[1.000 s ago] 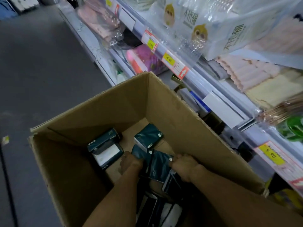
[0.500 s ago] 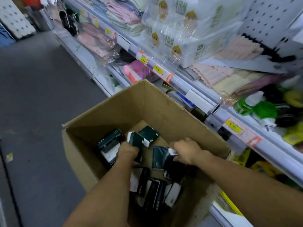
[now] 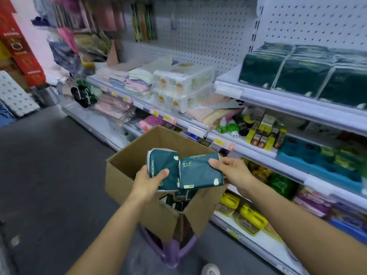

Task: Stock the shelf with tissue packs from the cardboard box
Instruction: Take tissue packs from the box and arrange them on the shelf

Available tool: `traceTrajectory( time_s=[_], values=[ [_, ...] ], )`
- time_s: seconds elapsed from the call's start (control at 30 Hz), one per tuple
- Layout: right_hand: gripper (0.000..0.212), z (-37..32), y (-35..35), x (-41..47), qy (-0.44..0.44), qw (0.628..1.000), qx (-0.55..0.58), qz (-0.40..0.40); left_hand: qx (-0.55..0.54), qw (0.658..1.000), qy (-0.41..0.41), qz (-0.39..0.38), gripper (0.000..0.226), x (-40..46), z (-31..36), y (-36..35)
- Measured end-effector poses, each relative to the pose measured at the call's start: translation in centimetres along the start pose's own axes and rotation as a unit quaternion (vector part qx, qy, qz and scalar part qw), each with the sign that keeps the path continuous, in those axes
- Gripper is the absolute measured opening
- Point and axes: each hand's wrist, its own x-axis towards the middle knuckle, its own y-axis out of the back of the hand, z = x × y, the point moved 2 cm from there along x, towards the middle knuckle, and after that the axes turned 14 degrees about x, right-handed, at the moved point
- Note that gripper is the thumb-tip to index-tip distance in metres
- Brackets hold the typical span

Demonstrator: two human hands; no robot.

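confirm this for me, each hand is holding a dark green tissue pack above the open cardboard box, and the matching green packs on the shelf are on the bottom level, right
Not quite. In the head view the left hand and the right hand do each hold a dark green tissue pack above the open cardboard box, but the matching green packs sit on the upper shelf at the right, not the bottom level.

two held tissue packs (image 3: 164,169), one cardboard box (image 3: 127,175), two hands (image 3: 148,180)

Two tissue packs, one (image 3: 163,169) left of the other (image 3: 199,171), sit above the cardboard box (image 3: 158,217). The shelf (image 3: 288,100) lies right, stacked packs (image 3: 301,74) on it.
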Motion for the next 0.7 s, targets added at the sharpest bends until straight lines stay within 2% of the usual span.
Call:
traceTrajectory(
  time_s=[0.1,0.23,0.33,0.57,0.7],
  values=[
    [0.040,-1.8,3.0,-4.9,0.007,0.999,0.033,0.034,-0.057,0.996,-0.016,-0.070,0.031,-5.3,3.4,-1.7],
    [0.029,-3.9,7.5,-10.3,0.038,0.994,0.073,0.074,-0.029,0.991,-0.048,-0.120,0.044,-9.5,7.0,-5.1],
    [0.034,-4.6,11.2,-13.4,0.056,0.990,0.073,0.108,-0.020,0.989,-0.069,-0.131,0.051,-11.4,9.4,-7.7],
    [0.032,-5.3,21.5,-20.1,0.064,0.979,0.073,0.177,0.004,0.972,-0.130,-0.196,0.041,-16.6,14.6,-16.0],
    [0.021,-5.7,29.6,-24.7,0.080,0.966,0.100,0.225,0.002,0.966,-0.134,-0.223,0.038,-19.9,17.4,-22.4]
  ],
)
